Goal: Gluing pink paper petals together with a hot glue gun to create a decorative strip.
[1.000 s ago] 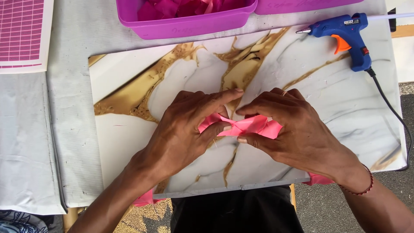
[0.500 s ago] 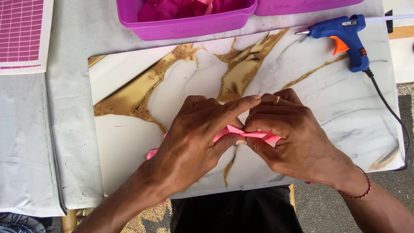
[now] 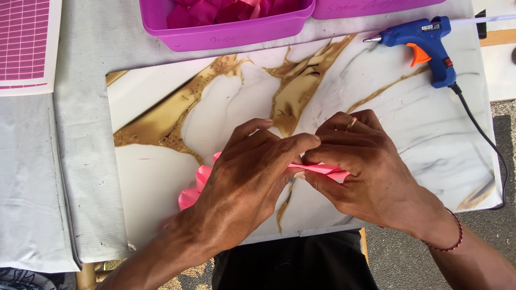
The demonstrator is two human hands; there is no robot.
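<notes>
Both hands meet over a white and gold marbled board. My left hand and my right hand pinch a folded piece of pink paper between thumbs and fingers, and most of it is hidden under the fingers. More pink folded paper pokes out from under my left hand near the wrist. A ring sits on a finger of my right hand and a red bead bracelet on that wrist.
A blue and orange glue gun lies at the board's far right corner, its black cord running down the right side. A purple tub of pink paper scraps stands behind the board. A pink gridded sheet lies far left.
The hands have closed in together on the pink paper, folding it narrower. A second pink piece has come into view under my left wrist.
</notes>
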